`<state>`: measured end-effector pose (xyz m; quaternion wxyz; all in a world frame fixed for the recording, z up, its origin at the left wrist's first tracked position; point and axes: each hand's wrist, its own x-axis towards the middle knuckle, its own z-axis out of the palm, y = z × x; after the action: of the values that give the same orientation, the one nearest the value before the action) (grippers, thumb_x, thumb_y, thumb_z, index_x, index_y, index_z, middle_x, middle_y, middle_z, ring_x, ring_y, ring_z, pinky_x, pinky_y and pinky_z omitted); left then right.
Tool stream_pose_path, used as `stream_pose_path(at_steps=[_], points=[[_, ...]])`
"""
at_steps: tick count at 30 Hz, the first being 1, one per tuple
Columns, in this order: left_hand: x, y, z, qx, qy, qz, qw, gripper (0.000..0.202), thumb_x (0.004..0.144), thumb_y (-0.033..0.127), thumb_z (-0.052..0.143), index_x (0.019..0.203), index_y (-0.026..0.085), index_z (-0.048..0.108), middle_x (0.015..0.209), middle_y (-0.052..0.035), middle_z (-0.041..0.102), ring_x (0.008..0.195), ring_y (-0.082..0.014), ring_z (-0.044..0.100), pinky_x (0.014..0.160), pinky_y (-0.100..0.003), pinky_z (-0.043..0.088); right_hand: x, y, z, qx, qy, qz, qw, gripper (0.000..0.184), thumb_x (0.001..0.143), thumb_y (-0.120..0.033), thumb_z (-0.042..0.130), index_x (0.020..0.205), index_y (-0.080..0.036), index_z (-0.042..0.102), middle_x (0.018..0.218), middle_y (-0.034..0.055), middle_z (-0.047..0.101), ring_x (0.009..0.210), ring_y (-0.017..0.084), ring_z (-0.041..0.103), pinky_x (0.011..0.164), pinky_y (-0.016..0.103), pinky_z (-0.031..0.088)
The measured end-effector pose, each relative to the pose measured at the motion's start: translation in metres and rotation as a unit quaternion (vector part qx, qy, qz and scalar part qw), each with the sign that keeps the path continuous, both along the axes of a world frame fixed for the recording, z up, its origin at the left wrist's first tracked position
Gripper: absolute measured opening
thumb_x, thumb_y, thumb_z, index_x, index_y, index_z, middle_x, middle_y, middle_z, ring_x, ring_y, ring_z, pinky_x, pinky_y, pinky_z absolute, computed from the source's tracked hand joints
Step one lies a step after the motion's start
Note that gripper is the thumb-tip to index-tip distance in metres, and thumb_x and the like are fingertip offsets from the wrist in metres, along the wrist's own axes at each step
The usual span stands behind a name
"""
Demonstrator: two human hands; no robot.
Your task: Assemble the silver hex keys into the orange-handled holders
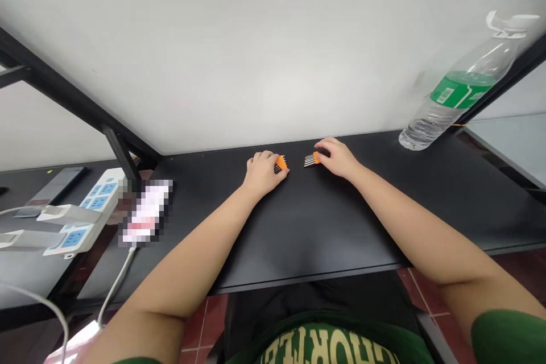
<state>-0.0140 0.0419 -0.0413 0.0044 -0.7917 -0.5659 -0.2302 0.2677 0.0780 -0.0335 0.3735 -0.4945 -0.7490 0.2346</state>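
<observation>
Both forearms rest on a black desk (324,222) near its far edge. My left hand (262,172) is curled shut on a small orange-tipped bundle of dark thin pins (280,164). A short gap to the right, my right hand (336,157) is closed on a second orange piece with metal pins (312,159), whose prongs point left toward the other one. The two pieces do not touch.
A clear plastic water bottle with a green label (458,88) stands at the desk's far right against the white wall. At the left lie a blurred phone with a white cable (145,213) and a white power strip (85,216). A black frame bar (77,99) slants across the left.
</observation>
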Motion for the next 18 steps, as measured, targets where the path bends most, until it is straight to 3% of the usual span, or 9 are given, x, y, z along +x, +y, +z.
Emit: stream_pose_path(at_steps=[2,4,6,8,12,18], points=[[0.001,-0.003,0.006,-0.017,-0.004,-0.018,1.0,0.032,0.084,0.041,0.081,0.108,0.021,0.075,0.115,-0.0142,0.074,0.108,-0.0364,0.066,0.096,-0.053,0.053,-0.009,-0.01,0.005,0.049,0.017,0.011,0.999,0.022,0.088,-0.025,0.068,0.107,-0.023,0.078,0.13,0.0137,0.07,0.123,0.033,0.064,0.115,0.054,0.047],[0.002,-0.009,0.014,-0.032,-0.009,-0.081,0.996,0.031,0.083,0.037,0.08,0.109,0.02,0.073,0.106,-0.011,0.074,0.1,-0.0317,0.068,0.091,-0.047,0.054,-0.02,-0.024,0.012,0.052,0.043,0.055,0.996,0.022,0.092,-0.028,0.067,0.112,-0.024,0.076,0.131,0.0128,0.069,0.12,0.031,0.065,0.111,0.051,0.05],[0.004,-0.018,0.02,-0.041,-0.021,-0.152,0.987,0.027,0.086,0.038,0.078,0.105,0.02,0.072,0.091,-0.0058,0.071,0.085,-0.0256,0.066,0.083,-0.041,0.053,-0.032,-0.036,0.016,0.004,0.089,0.092,0.992,0.024,0.098,-0.034,0.063,0.117,-0.024,0.074,0.131,0.0116,0.069,0.107,0.027,0.068,0.1,0.047,0.056],[0.007,-0.026,0.024,-0.032,-0.042,-0.195,0.979,0.024,0.088,0.04,0.077,0.101,0.02,0.072,0.086,-0.0036,0.069,0.08,-0.0229,0.064,0.08,-0.039,0.053,-0.042,-0.044,0.017,-0.065,0.117,0.138,0.981,0.024,0.101,-0.038,0.06,0.118,-0.026,0.071,0.125,0.0085,0.071,0.106,0.024,0.068,0.098,0.044,0.056],[0.014,-0.036,0.028,-0.02,-0.079,-0.204,0.976,0.022,0.088,0.039,0.077,0.1,0.021,0.072,0.082,-0.0017,0.067,0.075,-0.0203,0.061,0.076,-0.035,0.051,-0.049,-0.048,0.01,-0.162,0.165,0.195,0.953,0.016,0.097,-0.039,0.067,0.106,-0.026,0.065,0.108,0.0029,0.072,0.101,0.022,0.069,0.095,0.042,0.055],[0.014,-0.039,0.035,-0.062,-0.073,-0.204,0.974,0.015,0.088,0.036,0.074,0.092,0.022,0.071,0.074,0.0007,0.066,0.069,-0.018,0.06,0.068,-0.032,0.046,-0.047,-0.046,0.005,-0.261,0.235,0.225,0.909,0.032,0.088,-0.045,0.081,0.104,-0.025,0.063,0.077,-0.0034,0.067,0.07,0.017,0.066,0.075,0.036,0.055]])
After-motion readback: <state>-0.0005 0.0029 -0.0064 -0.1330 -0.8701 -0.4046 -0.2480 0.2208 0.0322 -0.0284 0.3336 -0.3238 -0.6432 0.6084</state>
